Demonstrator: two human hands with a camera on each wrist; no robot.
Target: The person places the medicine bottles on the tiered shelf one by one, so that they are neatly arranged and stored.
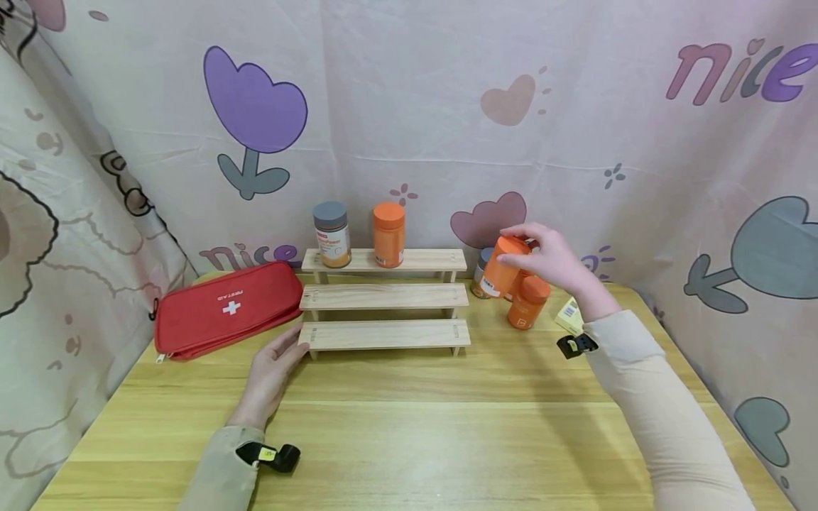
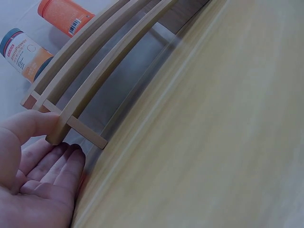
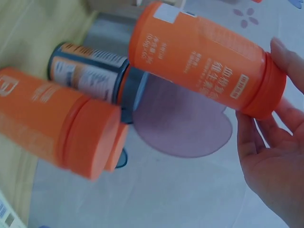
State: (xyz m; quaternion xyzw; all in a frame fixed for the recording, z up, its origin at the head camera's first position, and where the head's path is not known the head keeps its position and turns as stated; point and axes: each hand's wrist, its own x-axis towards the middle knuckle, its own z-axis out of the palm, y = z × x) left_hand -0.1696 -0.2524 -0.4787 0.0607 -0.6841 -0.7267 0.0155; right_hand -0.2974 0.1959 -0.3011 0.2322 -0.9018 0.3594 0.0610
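Observation:
My right hand point(image 1: 551, 261) grips an orange bottle point(image 3: 199, 59) by its lid, tilted in the air. Behind and below it, partly covered, are a grey-lidded bottle point(image 1: 481, 273) and other orange bottles, one of them the orange bottle point(image 1: 527, 304) standing nearest the front. At the left end of a three-step wooden rack point(image 1: 385, 333), my left hand point(image 1: 273, 369) holds the lowest step, thumb on one side and fingers on the other in the left wrist view. On the top step stand a grey-lidded bottle point(image 1: 332, 235) and an orange bottle point(image 1: 389, 235).
A red first aid pouch point(image 1: 230, 309) lies left of the rack, close to my left hand. Beside my right wrist is a small pale yellow box point(image 1: 569, 316). A patterned curtain point(image 1: 409, 106) hangs behind the wooden table point(image 1: 409, 433).

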